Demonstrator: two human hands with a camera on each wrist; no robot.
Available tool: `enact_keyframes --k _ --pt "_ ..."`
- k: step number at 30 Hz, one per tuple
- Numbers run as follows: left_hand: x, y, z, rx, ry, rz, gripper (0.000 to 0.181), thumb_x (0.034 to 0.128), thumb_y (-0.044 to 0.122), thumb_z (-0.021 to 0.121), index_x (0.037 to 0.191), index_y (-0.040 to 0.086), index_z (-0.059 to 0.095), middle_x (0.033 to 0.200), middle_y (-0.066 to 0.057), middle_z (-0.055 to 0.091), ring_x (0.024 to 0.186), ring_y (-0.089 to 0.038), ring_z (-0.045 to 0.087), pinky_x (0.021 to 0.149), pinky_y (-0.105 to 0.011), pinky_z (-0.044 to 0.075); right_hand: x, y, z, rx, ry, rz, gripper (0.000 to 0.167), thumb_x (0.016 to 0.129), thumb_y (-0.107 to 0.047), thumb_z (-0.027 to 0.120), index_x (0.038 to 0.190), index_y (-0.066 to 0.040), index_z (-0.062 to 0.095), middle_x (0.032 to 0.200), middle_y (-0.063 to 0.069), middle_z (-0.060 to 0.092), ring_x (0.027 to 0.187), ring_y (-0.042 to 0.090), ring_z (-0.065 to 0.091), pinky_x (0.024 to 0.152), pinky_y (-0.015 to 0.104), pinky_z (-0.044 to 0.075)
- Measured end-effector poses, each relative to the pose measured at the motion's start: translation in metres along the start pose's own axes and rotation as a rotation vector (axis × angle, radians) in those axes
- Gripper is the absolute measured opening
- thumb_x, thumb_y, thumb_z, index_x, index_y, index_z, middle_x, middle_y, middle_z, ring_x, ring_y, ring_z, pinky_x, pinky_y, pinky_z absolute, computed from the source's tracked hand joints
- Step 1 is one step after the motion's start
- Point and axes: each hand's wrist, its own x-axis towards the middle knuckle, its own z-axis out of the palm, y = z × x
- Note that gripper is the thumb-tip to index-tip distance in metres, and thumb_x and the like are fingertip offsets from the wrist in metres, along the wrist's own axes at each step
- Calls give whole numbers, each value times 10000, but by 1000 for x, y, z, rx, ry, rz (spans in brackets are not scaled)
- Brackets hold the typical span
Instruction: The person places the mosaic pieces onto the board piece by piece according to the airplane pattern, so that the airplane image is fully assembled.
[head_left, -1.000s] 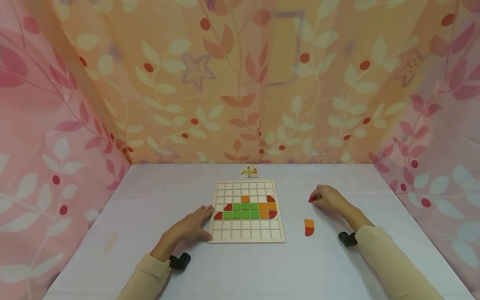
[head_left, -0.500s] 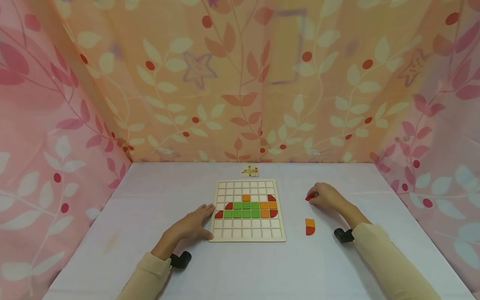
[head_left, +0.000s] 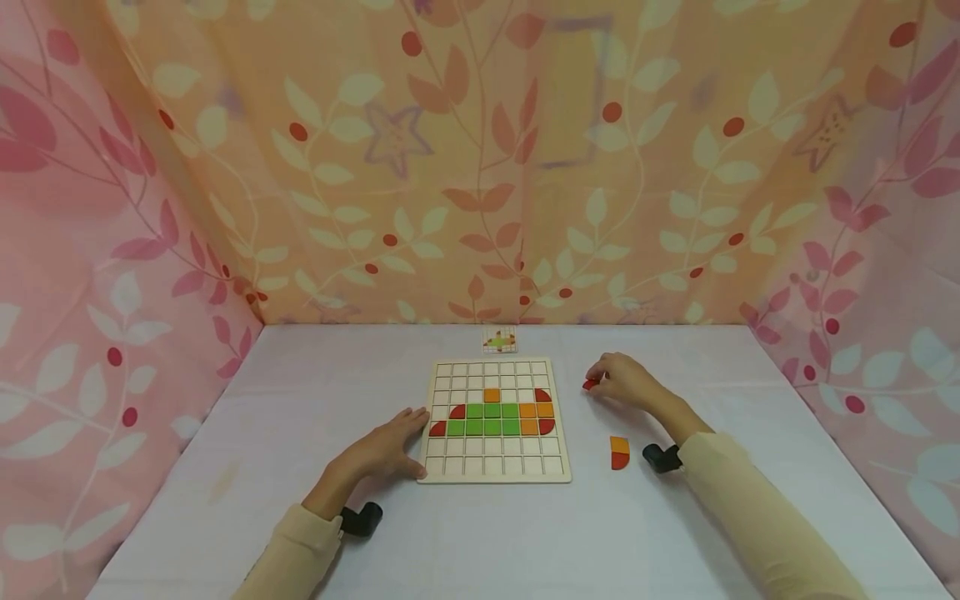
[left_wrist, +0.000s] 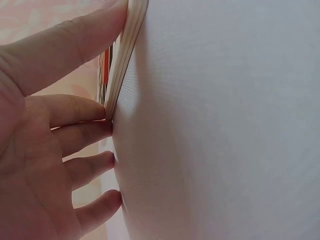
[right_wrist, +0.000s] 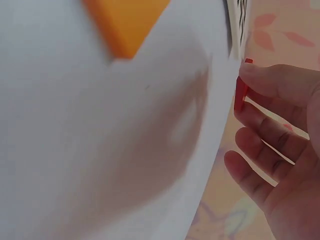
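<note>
A square wooden grid board [head_left: 495, 470] lies mid-table. Green, orange and red tiles form a pattern in its middle rows, with one orange tile [head_left: 491, 395] above the green ones. At the board's left edge rests my left hand [head_left: 386, 446]; its thumb and fingertips touch the rim, as the left wrist view also shows. My right hand [head_left: 630, 383] is held to the right of the board, apart from it. Between thumb and fingers it pinches a small red tile [right_wrist: 241, 92], its edge toward the right wrist camera. The tile's full shape is hidden by the fingers.
Right of the board, an orange square tile [head_left: 619, 445] and a red rounded tile [head_left: 620, 461] lie touching each other on the white-covered table [head_left: 495, 542]. Behind the board is a small pattern card [head_left: 499, 340]. Floral cloth [head_left: 480, 167] walls the table at the back and sides.
My right hand has moved left and slightly away from me, toward the board, with the red tile between its fingers. The left hand stays at the board's edge.
</note>
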Motion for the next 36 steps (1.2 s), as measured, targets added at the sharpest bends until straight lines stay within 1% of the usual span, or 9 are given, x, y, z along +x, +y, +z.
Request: enact_keyframes --k 8,12,17,20,21,26,29,33,36 --pt "2 -1 1 -6 -5 -17 940 716 211 854 1508 92 363 1605 -63 304 1512 -332 178 1178 -579 229 15 -19 6 16 7 -45 208 840 -130 733 1026 -39 753 885 46 660 824 186 552 811 362 490" --pt "1 -1 1 3 -4 2 939 713 209 855 1504 77 366 1599 -78 313 1508 -338 189 1177 -578 231 21 -27 7 31 3 -76 215 844 -128 724 1035 -31 749 895 51 659 835 195 559 823 383 495" --pt "0 -1 1 12 2 16 949 701 213 861 1500 68 371 1594 -85 323 1504 -340 202 1174 -576 240 28 -36 9 32 15 -118 216 840 -131 729 1028 -28 752 880 48 656 818 194 554 794 348 489" --pt "0 -1 1 4 4 14 950 695 204 863 1498 67 374 1593 -86 324 1504 -345 199 1171 -586 236 34 -42 11 42 9 -121 213 837 -138 739 1018 -28 755 891 55 665 834 211 564 810 362 490" --pt "0 -1 1 1 3 12 950 697 204 863 1499 70 373 1594 -83 323 1505 -342 196 1173 -586 232 36 -43 12 50 1 -111 216 838 -147 743 1022 -35 756 905 53 670 855 214 571 837 381 490" --pt "-1 0 0 3 5 9 950 696 201 863 1500 72 373 1594 -82 323 1507 -340 193 1171 -591 233 47 -50 16 13 -12 -130 207 839 -163 745 1013 -53 760 921 45 674 884 202 580 879 399 491" --pt "0 0 0 -2 5 2 946 699 191 862 1500 73 374 1595 -83 322 1507 -340 190 1175 -587 228 52 -55 19 2 -18 -146 211 842 -181 746 1011 -58 762 923 45 676 881 194 577 876 391 493" --pt "0 2 -1 -10 -1 -17 940 709 184 857 1504 77 367 1599 -83 312 1508 -343 185 1176 -586 226 58 -64 21 13 -34 -139 202 835 -179 751 997 -59 763 924 53 671 871 199 568 866 383 489" --pt "0 3 -1 1 -3 -16 935 715 185 855 1504 72 365 1599 -86 311 1507 -348 187 1174 -585 234 61 -71 23 18 -42 -128 188 832 -165 749 988 -62 762 917 48 662 869 199 559 875 380 487"
